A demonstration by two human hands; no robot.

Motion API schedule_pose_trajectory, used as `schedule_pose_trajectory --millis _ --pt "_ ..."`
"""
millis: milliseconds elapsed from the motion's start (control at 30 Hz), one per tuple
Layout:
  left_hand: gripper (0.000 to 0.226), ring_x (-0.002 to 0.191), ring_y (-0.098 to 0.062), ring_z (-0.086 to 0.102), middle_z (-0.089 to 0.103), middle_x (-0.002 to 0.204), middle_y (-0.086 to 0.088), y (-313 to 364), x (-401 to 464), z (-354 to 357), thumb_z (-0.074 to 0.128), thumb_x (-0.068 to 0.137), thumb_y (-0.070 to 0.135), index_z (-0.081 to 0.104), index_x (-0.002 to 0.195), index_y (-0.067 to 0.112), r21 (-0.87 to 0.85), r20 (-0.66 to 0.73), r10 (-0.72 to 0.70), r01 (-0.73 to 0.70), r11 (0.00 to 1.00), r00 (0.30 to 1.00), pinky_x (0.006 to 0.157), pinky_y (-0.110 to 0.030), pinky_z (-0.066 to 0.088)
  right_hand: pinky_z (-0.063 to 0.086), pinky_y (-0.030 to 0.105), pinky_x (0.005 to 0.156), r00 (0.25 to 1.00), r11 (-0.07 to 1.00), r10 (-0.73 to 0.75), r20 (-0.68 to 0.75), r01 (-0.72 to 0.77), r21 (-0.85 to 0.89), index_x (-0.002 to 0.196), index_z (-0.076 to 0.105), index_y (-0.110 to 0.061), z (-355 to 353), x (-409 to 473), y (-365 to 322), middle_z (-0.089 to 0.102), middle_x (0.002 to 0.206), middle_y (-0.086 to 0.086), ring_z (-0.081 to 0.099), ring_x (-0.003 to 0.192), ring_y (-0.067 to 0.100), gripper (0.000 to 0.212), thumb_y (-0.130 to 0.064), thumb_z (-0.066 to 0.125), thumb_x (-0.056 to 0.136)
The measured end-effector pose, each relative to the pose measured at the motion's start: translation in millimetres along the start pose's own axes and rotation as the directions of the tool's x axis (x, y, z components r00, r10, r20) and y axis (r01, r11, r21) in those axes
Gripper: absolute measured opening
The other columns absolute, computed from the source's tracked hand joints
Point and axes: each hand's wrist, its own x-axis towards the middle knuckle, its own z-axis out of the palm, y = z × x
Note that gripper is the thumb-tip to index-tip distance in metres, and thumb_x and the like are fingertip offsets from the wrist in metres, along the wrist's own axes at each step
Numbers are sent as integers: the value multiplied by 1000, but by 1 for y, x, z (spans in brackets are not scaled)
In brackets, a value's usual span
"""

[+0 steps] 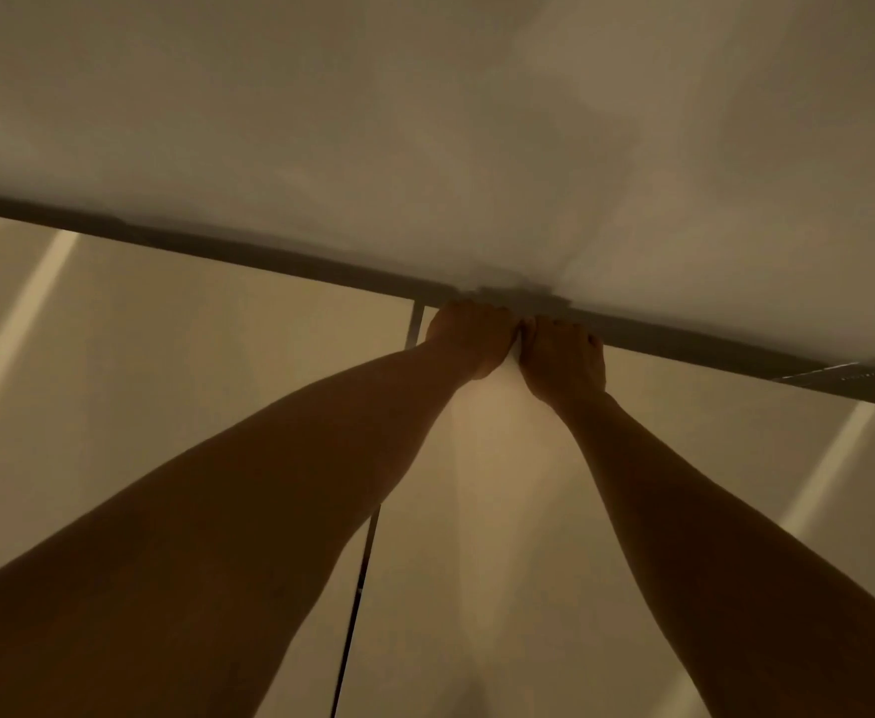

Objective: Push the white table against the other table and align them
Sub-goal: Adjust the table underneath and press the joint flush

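Two pale tabletops lie side by side under dim, yellowish light. A thin dark seam (368, 551) runs between the left tabletop (166, 365) and the right tabletop (502, 536). Both my arms reach forward across them. My left hand (469, 339) and my right hand (562, 355) sit next to each other, just right of the seam. Their fingers curl over the right tabletop's far edge and grip it. The fingertips are hidden behind that edge.
A dark gap (217, 248) runs along the far edge of both tabletops. Behind it rises a plain pale wall (425, 121). A small metallic strip (829, 373) shows in the gap at the right. Light streaks cross the tabletops at left and right.
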Motion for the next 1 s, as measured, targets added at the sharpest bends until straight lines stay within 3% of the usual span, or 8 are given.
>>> schedule_pose_trajectory --millis 167,433,700,800,867,1000 --pt "24 93 -26 69 72 100 -2 -2 11 -7 45 101 25 67 110 20 29 73 -10 8 1000 997 80 -39 56 42 41 89 999 999 34 -18 -34 26 106 63 -13 -3 7 1 67 108 12 60 105 35 34 -26 31 102" --pt "28 96 -27 68 71 105 -4 -5 12 -11 41 102 24 64 117 18 52 122 27 -34 998 992 79 -38 53 43 41 89 998 998 57 -24 -57 24 105 64 -14 -6 6 -5 68 107 12 60 105 35 35 -25 30 103" --pt "32 90 -27 69 72 97 -5 -9 10 -10 37 103 25 67 111 18 79 102 26 -34 996 994 73 -37 51 43 42 89 997 997 76 -16 -76 1 108 64 -15 -1 9 -8 67 107 11 60 104 35 34 -23 32 101" --pt "25 92 -27 68 71 99 -5 -10 11 -11 43 100 22 65 112 16 61 155 20 -30 998 988 76 -38 53 44 44 90 996 997 81 -28 -81 7 105 63 -12 2 8 -8 67 105 12 59 103 35 29 -21 36 100" --pt "23 99 -29 66 69 106 -7 -8 7 -12 46 99 22 62 114 15 55 157 13 -22 998 988 80 -39 51 43 45 91 995 996 85 -50 -83 37 105 63 -9 2 5 -8 66 106 15 58 104 38 27 -19 39 99" --pt "44 132 -33 45 46 145 -10 -13 -20 -13 40 103 34 40 143 16 132 139 -70 52 990 988 106 -45 37 38 49 97 999 994 54 1 -54 99 112 64 -3 -2 -6 -24 60 116 20 53 112 42 42 -20 30 95"
